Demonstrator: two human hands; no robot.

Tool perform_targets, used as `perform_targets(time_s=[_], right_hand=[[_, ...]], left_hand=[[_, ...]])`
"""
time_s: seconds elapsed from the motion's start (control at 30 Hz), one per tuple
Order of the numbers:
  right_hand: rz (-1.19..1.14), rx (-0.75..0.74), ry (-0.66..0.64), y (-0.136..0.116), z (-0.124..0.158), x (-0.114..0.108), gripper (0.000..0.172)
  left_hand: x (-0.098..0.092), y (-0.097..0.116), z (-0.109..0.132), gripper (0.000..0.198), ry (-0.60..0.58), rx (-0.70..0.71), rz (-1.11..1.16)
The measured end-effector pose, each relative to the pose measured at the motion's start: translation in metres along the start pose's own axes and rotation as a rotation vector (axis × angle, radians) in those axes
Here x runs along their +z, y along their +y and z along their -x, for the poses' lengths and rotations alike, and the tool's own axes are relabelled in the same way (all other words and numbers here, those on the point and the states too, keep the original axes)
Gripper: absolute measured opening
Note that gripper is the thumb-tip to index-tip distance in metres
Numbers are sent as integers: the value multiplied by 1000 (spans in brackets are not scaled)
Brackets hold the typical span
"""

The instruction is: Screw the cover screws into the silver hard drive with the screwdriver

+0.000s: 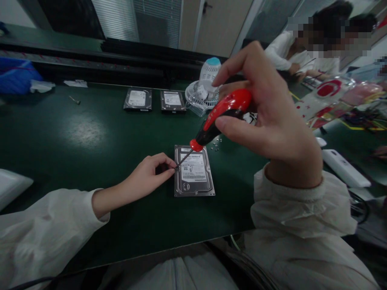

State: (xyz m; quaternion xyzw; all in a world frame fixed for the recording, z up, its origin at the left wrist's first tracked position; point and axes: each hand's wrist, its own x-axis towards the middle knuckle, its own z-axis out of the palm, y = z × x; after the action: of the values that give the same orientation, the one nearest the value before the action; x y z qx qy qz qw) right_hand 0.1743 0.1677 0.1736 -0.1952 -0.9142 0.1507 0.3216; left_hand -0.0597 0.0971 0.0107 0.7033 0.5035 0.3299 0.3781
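A silver hard drive (pixel 194 172) with a white label lies flat on the dark green table (pixel 90 133), in front of me. My right hand (pixel 269 117) is raised above it and wrapped round the red and black handle of a screwdriver (pixel 222 114). The shaft slants down to the drive's left edge. My left hand (pixel 151 171) rests on the table beside that edge, its fingertips pinched at the screwdriver's tip. Whether they hold a screw I cannot make out.
Two more hard drives (pixel 138 99) (pixel 172 100) lie further back. A small white fan (pixel 203 90) stands behind the drive, with several loose screws (pixel 216 144) near it. A white device (pixel 343 167) lies at the right. Other people sit at the far right.
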Motion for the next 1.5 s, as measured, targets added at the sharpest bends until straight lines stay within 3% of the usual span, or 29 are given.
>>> perform_targets(time_s=[0.1, 0.23, 0.37, 0.5, 0.63, 0.8, 0.97, 1.17, 1.3, 1.43, 1.5], right_hand=[[-67, 1, -3, 2, -1, 2, 31], [63, -38, 61, 6, -1, 6, 24], [116, 13, 38, 3, 0, 4, 16], [100, 0, -21, 0, 0, 1, 25], [145, -5, 38, 1, 1, 1, 27], [124, -5, -39, -1, 2, -1, 35], [196, 12, 27, 0, 2, 2, 26], [108, 16, -28, -2, 2, 0, 34], [212, 55, 0, -2, 1, 0, 26], [81, 9, -54, -2, 1, -1, 41], [92, 16, -56, -2, 2, 0, 40]], left_hand=[[0, -1, 1, 13, 3, 5, -1], [0, 1, 1, 14, 0, -8, -10], [0, 0, 0, 14, -2, 0, -12], [0, -2, 0, 15, -7, -1, -7], [-1, -1, 0, 16, -3, -8, -15], [-1, -2, 0, 16, -8, 4, -4], [0, -1, -1, 15, -3, -10, -12], [0, -3, 0, 15, -11, 2, -2], [0, -5, 0, 14, 1, 2, -10], [0, -4, 0, 14, -9, 8, 2], [1, -3, 0, 14, -14, 3, 6]])
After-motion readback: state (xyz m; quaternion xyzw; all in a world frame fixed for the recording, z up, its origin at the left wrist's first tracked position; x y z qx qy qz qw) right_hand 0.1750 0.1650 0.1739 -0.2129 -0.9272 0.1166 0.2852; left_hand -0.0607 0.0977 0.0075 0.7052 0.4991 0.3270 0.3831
